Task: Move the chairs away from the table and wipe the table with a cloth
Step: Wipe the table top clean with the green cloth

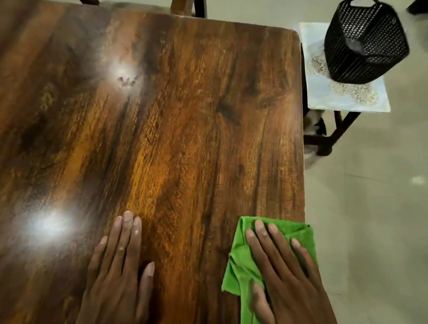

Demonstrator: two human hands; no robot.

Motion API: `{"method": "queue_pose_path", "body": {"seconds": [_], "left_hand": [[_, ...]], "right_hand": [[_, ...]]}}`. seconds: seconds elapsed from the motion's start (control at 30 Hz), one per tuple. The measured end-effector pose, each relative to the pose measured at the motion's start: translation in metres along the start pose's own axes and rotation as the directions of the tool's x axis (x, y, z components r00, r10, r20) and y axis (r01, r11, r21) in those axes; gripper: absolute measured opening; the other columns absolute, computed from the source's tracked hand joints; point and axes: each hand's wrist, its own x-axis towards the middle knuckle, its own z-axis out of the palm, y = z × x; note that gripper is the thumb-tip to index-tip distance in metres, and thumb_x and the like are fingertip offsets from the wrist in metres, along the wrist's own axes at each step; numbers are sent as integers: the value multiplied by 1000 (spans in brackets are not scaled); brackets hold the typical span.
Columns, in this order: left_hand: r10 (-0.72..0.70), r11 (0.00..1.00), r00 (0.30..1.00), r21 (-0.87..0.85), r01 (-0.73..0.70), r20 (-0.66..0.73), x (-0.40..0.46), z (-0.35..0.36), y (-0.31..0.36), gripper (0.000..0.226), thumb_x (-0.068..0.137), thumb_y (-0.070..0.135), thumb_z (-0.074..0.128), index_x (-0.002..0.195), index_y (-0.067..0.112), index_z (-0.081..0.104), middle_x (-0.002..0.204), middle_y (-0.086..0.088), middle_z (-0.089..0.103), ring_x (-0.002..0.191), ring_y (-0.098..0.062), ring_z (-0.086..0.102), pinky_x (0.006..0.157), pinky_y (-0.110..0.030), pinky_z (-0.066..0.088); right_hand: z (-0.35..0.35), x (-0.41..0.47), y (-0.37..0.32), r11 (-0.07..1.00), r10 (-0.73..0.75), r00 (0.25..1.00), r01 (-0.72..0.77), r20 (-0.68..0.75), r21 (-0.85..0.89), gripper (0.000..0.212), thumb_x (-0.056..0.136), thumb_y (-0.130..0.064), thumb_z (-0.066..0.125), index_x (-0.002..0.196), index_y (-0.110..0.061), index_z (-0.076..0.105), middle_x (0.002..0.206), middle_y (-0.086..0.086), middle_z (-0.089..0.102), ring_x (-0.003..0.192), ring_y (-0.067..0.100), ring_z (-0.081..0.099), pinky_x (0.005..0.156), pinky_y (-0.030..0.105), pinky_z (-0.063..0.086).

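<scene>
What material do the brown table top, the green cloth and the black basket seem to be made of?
The brown table top looks like wood or a wood-grain laminate with a glossy finish: streaked grain, bright lamp reflections. The green cloth under the right hand seems a soft microfibre-like fabric: it folds and creases, matt. The black basket looks like woven plastic or rattan, with an open lattice.

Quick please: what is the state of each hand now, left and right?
Left hand: open, flat on the table, holding nothing.
Right hand: open, fingers spread, pressing the green cloth onto the table.
</scene>
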Motion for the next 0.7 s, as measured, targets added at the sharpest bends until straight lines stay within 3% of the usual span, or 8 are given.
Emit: {"method": "queue_pose_path", "body": {"seconds": [0.1, 0.33, 0.47, 0.53, 0.6, 0.63, 0.7], "left_hand": [[-4, 1000, 1000, 29, 4, 12, 3, -4, 4, 71, 104, 35, 36, 166, 2, 23, 177, -9, 15, 163, -26, 17, 132, -44, 13], [-76, 997, 997, 23, 77, -27, 1, -3, 4, 69, 104, 34, 38, 165, 1, 27, 176, -10, 18, 162, -28, 21, 129, -51, 19], [-248, 966, 963, 50, 254, -108, -5, -6, 6, 68, 106, 34, 35, 166, 4, 25, 176, -9, 17, 163, -27, 20, 130, -52, 19], [-494, 865, 851, 0, 502, -179, -17, -4, 14, 66, 107, 33, 31, 168, 8, 19, 177, -8, 13, 164, -26, 15, 131, -52, 17], [-727, 679, 651, -85, 730, -220, -34, 2, 25, 67, 109, 33, 29, 169, 8, 13, 178, -7, 6, 165, -24, 8, 131, -52, 15], [-791, 602, 570, -120, 790, -222, -44, 4, 31, 68, 109, 34, 28, 169, 8, 11, 178, -7, 4, 165, -24, 5, 132, -51, 14], [-849, 518, 482, -161, 840, -218, -58, 9, 43, 68, 110, 34, 29, 169, 8, 8, 178, -7, 1, 165, -23, 2, 132, -50, 12]], "right_hand": [[-1, 13, 8, 999, -15, 1000, 15, 10, 49, 87, 85, -43, 52, 167, -22, 32, 176, -2, 22, 161, 21, 28, 121, 49, 29], [-21, 126, 37, 975, -190, 982, 190, -8, 115, 68, 107, -41, 29, 171, -25, 11, 179, -5, 4, 165, 14, 3, 131, 48, 20], [-26, 225, 51, 934, -340, 941, 338, -4, 114, 66, 109, -43, 28, 171, -25, 13, 179, -5, 5, 165, 12, 2, 131, 49, 18], [-28, 274, 54, 917, -388, 922, 387, -14, 97, 66, 108, -42, 29, 170, -24, 16, 179, -3, 7, 165, 13, 5, 130, 51, 20], [-24, 309, 53, 903, -425, 904, 426, -39, 56, 65, 108, -42, 29, 170, -23, 19, 178, 1, 12, 165, 17, 12, 128, 51, 23], [-22, 316, 52, 901, -430, 901, 432, -59, 33, 64, 108, -41, 29, 169, -22, 21, 178, 3, 16, 164, 19, 15, 128, 50, 24], [-21, 314, 49, 896, -441, 893, 444, -89, 17, 63, 109, -39, 30, 169, -22, 23, 177, 5, 19, 164, 20, 17, 127, 51, 23]]}}
